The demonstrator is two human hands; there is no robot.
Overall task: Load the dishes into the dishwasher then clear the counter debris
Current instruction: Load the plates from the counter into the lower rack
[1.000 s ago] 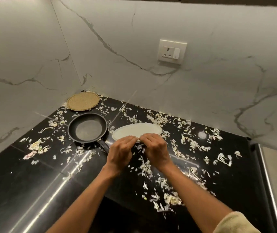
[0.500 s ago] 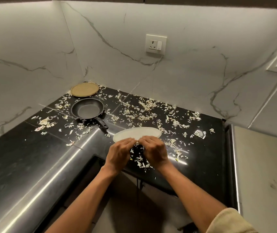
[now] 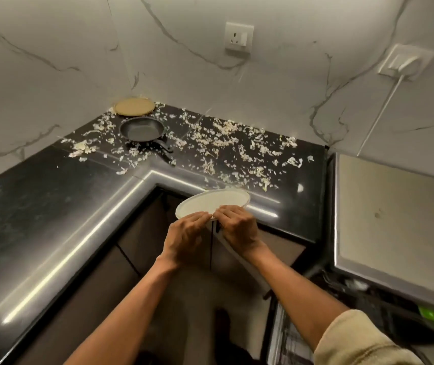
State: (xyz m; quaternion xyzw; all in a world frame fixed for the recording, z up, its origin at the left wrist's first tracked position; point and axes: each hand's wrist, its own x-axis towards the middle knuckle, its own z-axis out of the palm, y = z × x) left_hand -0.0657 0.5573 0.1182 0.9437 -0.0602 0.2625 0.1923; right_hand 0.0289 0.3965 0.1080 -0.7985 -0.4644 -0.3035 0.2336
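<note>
Now, from the far left of the frame, I see the black countertop [image 3: 39, 206] running in an L, its polished front edge catching a bright streak of light. At the upper left of its corner, a round tan mat [image 3: 134, 106] lies flat against the marble wall [image 3: 52, 75]. Just in front of it sits a small black frying pan [image 3: 142, 129], its handle pointing toward lower right. Pale shredded debris [image 3: 226, 143] is scattered over the counter around the pan and across to the right end of the dark stone.

At centre frame, my left hand [image 3: 186, 238] and my right hand [image 3: 239, 229] both pinch the near rim of a white oval plate [image 3: 210, 202], fingertips curled over the edge and meeting side by side. I hold the plate roughly level in the air, just off the counter's front edge, above the dark cabinet fronts [image 3: 136, 233]; it does not rest on the stone. My right forearm ends in a cream sleeve [image 3: 358, 341] at lower right.

On the wall above, a white socket [image 3: 239, 37] sits upper centre, and further right a second white plate [image 3: 405, 63] carries a plug with a white cord [image 3: 379, 111] dropping down. At the right, a grey steel appliance top [image 3: 395, 219] stands beside the counter; below it I see dark racks, blurred, with a green object [image 3: 430, 316] I cannot identify.
</note>
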